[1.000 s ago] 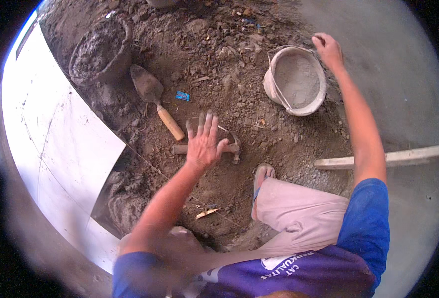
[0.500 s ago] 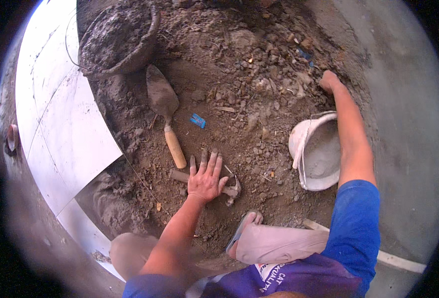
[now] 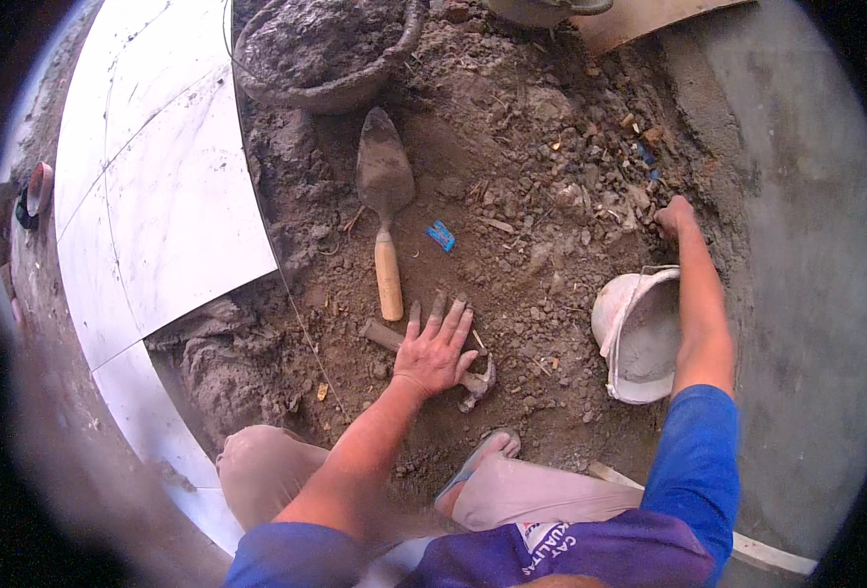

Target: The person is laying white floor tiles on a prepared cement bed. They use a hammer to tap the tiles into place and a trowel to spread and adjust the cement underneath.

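Observation:
My left hand (image 3: 435, 355) lies flat with spread fingers on a hammer (image 3: 382, 334), pressing it against the soil. The hammer's handle shows to the left of the hand, its metal head to the right. Farther right, my right hand (image 3: 675, 214) reaches down to the rubble with its fingers curled; what they hold, if anything, is hidden. Below that hand a whitish bucket (image 3: 613, 312) leans on its side, grey residue inside, partly behind my right forearm. A trowel (image 3: 385, 181) with a wooden handle rests on the dirt beyond my left hand.
At the far left stands a tub of wet mortar (image 3: 330, 95) beside white floor tiles (image 3: 173, 235). A string (image 3: 303, 333) runs past the tile corner. A blue wrapper (image 3: 441, 235) lies near the trowel. Another container (image 3: 541, 10) and a brown board (image 3: 639, 24) show at the top.
The view has shifted, so the ground things sit lower and farther right, and a container and board now show at the top. Both hands keep nearly the same places on the ground.

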A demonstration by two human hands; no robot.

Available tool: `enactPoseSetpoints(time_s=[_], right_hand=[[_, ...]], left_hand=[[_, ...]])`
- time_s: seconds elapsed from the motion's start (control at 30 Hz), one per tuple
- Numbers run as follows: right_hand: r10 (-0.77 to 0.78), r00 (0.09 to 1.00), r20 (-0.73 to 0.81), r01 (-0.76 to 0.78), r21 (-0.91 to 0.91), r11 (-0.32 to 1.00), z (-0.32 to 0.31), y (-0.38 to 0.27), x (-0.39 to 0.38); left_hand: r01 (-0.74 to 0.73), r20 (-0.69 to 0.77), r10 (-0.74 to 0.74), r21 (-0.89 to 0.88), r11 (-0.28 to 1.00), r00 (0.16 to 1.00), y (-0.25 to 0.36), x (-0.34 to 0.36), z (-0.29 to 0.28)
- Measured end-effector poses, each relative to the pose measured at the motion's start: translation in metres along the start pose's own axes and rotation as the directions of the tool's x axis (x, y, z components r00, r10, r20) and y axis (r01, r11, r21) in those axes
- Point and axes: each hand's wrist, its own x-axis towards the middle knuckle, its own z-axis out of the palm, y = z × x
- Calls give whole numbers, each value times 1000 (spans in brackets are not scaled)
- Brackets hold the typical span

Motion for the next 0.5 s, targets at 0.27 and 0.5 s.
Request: enactPoseSetpoints(time_s=[0.27, 0.5], right_hand=[[-125, 987, -102, 142, 915, 377, -67, -78, -69], [-560, 795, -232, 300, 953, 32, -119, -275, -258]], left_hand=[[33, -6, -33, 2, 999, 999, -12, -20, 5], [-63, -42, 61, -51, 997, 997, -12, -19, 4]])
